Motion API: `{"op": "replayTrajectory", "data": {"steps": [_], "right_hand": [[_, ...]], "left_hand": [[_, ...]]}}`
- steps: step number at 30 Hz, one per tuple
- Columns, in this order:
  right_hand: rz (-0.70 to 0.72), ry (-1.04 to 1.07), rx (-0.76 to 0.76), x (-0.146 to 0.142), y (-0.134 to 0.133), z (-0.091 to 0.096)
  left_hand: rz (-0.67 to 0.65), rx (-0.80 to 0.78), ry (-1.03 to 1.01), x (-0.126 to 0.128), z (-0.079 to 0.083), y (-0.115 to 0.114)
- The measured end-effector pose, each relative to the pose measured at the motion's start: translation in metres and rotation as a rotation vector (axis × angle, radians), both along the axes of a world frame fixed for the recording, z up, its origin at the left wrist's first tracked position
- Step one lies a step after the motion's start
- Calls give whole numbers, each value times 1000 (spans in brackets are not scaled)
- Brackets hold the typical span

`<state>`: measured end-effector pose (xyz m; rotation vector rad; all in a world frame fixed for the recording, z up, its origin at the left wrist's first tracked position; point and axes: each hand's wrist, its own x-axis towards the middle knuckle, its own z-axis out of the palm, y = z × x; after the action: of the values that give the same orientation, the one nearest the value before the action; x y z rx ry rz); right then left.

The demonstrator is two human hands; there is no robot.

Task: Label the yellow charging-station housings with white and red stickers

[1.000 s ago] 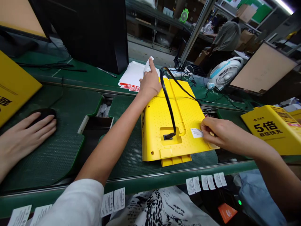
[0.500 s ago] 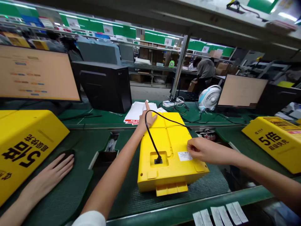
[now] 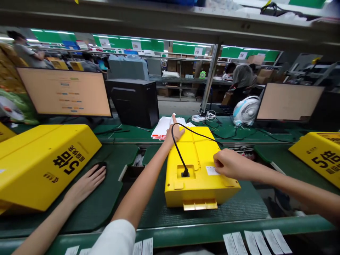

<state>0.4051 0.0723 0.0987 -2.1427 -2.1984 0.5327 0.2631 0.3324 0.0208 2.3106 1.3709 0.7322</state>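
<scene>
Resting left hand (image 3: 174, 134), grip released, on one case (image 3: 200, 154) lying mid surface (image 3: 239, 209); pressing its one label (image 3: 211, 170) with right hand (image 3: 227, 164), grip clenched. Flanking it, two more: left case (image 3: 45, 163), right case (image 3: 318, 156).

A green workbench (image 3: 124, 136) carries two monitors (image 3: 65, 92), a computer tower (image 3: 134, 101) and a fan (image 3: 245, 110), shelving (image 3: 180, 79) behind

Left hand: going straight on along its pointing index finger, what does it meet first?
Probably the stack of white sheets, just past the far edge of the yellow box, where the left hand rests. The finger's height above the sheets is unclear.
</scene>
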Motion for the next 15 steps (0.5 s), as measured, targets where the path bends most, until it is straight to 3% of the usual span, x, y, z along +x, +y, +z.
{"op": "replayTrajectory", "data": {"steps": [5, 10, 13, 15], "right_hand": [[60, 306, -191, 5, 3, 26], [116, 568, -195, 6, -6, 62], [89, 716, -208, 6, -15, 65], [76, 784, -201, 4, -24, 58]], "left_hand": [[-17, 22, -43, 1, -1, -3], [17, 89, -167, -7, 9, -17], [133, 144, -336, -33, 29, -53], [267, 178, -602, -60, 44, -97]]}}
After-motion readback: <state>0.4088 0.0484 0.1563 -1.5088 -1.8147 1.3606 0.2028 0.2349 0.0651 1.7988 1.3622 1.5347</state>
